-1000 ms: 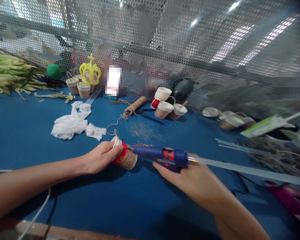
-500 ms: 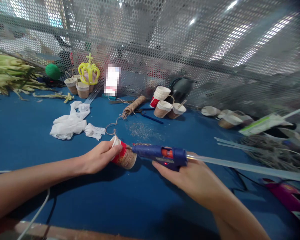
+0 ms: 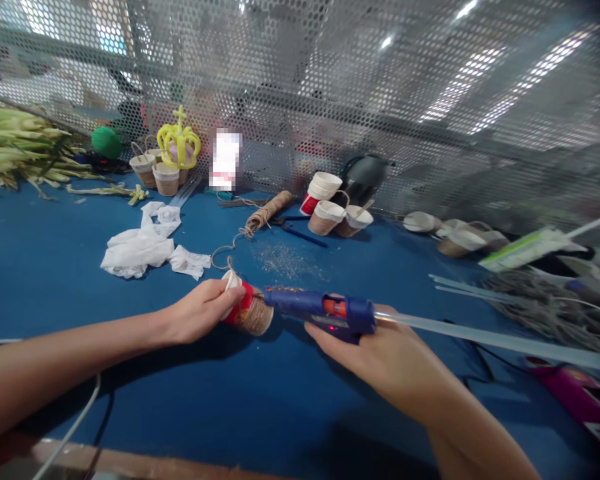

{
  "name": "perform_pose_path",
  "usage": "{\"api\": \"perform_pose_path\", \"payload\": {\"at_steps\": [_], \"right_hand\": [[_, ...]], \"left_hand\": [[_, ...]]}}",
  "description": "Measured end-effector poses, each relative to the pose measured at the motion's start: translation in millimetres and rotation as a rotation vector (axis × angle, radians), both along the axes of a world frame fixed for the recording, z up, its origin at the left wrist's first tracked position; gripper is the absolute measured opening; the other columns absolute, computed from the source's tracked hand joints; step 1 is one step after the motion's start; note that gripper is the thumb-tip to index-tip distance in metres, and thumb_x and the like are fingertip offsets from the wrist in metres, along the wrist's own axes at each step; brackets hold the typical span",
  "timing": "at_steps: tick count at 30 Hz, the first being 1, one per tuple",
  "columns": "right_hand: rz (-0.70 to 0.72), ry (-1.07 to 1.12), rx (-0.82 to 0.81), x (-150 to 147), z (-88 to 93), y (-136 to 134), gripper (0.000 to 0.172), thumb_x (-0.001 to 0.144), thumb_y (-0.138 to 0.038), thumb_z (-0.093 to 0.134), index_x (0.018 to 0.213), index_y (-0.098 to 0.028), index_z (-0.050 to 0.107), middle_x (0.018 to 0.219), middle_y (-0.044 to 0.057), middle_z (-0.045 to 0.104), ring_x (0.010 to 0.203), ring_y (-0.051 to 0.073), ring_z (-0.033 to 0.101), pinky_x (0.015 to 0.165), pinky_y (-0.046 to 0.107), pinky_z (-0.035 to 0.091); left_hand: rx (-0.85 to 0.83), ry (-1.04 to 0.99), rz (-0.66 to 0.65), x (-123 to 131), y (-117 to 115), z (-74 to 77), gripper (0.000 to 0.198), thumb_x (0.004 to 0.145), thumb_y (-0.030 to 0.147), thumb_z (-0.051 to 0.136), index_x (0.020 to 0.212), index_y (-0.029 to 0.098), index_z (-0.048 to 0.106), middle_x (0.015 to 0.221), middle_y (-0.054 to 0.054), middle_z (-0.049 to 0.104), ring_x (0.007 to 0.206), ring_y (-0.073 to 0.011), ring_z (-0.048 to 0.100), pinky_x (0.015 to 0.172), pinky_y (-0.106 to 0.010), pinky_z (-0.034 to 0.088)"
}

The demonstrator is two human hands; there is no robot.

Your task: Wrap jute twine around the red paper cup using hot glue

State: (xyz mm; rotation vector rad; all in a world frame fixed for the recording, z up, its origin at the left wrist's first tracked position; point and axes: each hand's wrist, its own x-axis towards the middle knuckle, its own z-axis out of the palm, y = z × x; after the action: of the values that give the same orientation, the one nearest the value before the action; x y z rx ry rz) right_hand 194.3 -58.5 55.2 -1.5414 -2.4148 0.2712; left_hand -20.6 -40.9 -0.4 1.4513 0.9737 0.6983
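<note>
My left hand point(image 3: 203, 310) grips a red and white paper cup point(image 3: 236, 312) tilted on its side, with brown twine point(image 3: 257, 317) wound round its base end. My right hand point(image 3: 380, 353) is wrapped round the handle of a blue glue gun point(image 3: 320, 310), on which a small red light glows. A long clear glue stick point(image 3: 460, 337) juts from the gun's back. The nozzle is at the cup's side, by the edge of the wound twine. From the cup, a loose strand runs to a twine roll point(image 3: 270, 212) further back.
Crumpled white tissue point(image 3: 137, 252) lies left of the cup. Blue-handled pliers point(image 3: 303, 233) rest beside the roll. Twine-covered cups point(image 3: 327, 218) stand near the perforated metal screen point(image 3: 280, 100). A yellow crown point(image 3: 179, 143), corn husks point(image 3: 20, 150) and a grey cord bundle point(image 3: 545, 310) sit around the blue table point(image 3: 280, 413).
Almost nothing differs. Both hands, the cup and the glue gun keep the same position, with only a very slight shift of the view.
</note>
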Motion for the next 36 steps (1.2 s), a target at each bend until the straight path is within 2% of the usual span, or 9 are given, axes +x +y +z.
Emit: {"api": "perform_pose_path", "payload": {"at_steps": [7,15,20,25,27,31,34,36], "right_hand": [[0.038,0.013,-0.003,-7,10.5,-1,0.017,0.070,-0.023,0.047,0.057,-0.023,0.057,0.051,-0.001,0.058,0.045,0.013,0.050,0.046,0.025,0.040],[0.068,0.142,-0.012,-6,1.1,-5,0.014,0.072,-0.022,0.048,0.058,-0.025,0.050,0.054,-0.003,0.059,0.048,0.013,0.054,0.048,0.023,0.045],[0.126,0.106,0.009,-8,2.4,-7,0.011,0.073,-0.022,0.047,0.064,-0.025,0.053,0.062,0.000,0.062,0.056,0.016,0.058,0.059,0.026,0.048],[0.066,-0.001,0.066,-6,-2.3,-9,0.012,0.071,-0.026,0.050,0.075,-0.026,0.061,0.073,0.003,0.065,0.072,0.022,0.061,0.065,0.033,0.050],[0.083,-0.021,0.070,-3,-4.7,-9,0.014,0.071,-0.028,0.050,0.078,-0.025,0.062,0.075,0.004,0.066,0.074,0.023,0.061,0.066,0.035,0.049],[0.193,-0.060,0.016,-3,-0.7,-6,0.015,0.071,-0.026,0.047,0.069,-0.026,0.063,0.069,0.002,0.066,0.063,0.019,0.060,0.060,0.031,0.049],[0.118,-0.026,0.012,-5,5.0,-3,0.019,0.072,-0.023,0.045,0.061,-0.024,0.060,0.057,0.000,0.062,0.050,0.014,0.055,0.049,0.025,0.045],[0.056,-0.014,0.001,-5,5.6,-2,0.019,0.073,-0.024,0.046,0.058,-0.023,0.058,0.052,-0.001,0.059,0.046,0.013,0.051,0.046,0.024,0.043]], "left_hand": [[-0.072,0.049,0.054,3,5,0.1,0.043,0.081,0.038,0.034,0.097,0.007,0.059,0.089,-0.008,0.064,0.082,-0.0211,0.057,0.075,-0.031,0.042],[-0.187,-0.099,0.073,5,7,0.7,0.038,0.080,0.035,0.037,0.093,0.008,0.060,0.086,-0.008,0.065,0.081,-0.0198,0.058,0.077,-0.031,0.042],[-0.207,-0.167,0.070,4,7,0.3,0.036,0.080,0.035,0.038,0.090,0.009,0.061,0.086,-0.008,0.066,0.077,-0.0186,0.059,0.076,-0.031,0.043],[-0.223,-0.152,0.112,6,7,3.1,0.033,0.081,0.033,0.038,0.083,0.011,0.063,0.083,-0.006,0.067,0.072,-0.0156,0.059,0.072,-0.027,0.044],[-0.220,-0.133,0.122,7,7,3.8,0.033,0.081,0.033,0.037,0.082,0.012,0.063,0.082,-0.005,0.068,0.072,-0.0151,0.059,0.072,-0.026,0.044],[-0.194,-0.122,0.096,5,6,0.1,0.035,0.081,0.035,0.037,0.087,0.011,0.062,0.086,-0.006,0.066,0.077,-0.0169,0.059,0.074,-0.027,0.043],[-0.146,-0.098,0.056,4,5,-3.4,0.039,0.081,0.037,0.036,0.094,0.009,0.059,0.087,-0.007,0.065,0.081,-0.0197,0.058,0.077,-0.031,0.042],[-0.105,-0.042,0.052,3,3,-3.5,0.042,0.081,0.039,0.035,0.098,0.008,0.058,0.088,-0.008,0.064,0.080,-0.0205,0.057,0.076,-0.031,0.042]]}}
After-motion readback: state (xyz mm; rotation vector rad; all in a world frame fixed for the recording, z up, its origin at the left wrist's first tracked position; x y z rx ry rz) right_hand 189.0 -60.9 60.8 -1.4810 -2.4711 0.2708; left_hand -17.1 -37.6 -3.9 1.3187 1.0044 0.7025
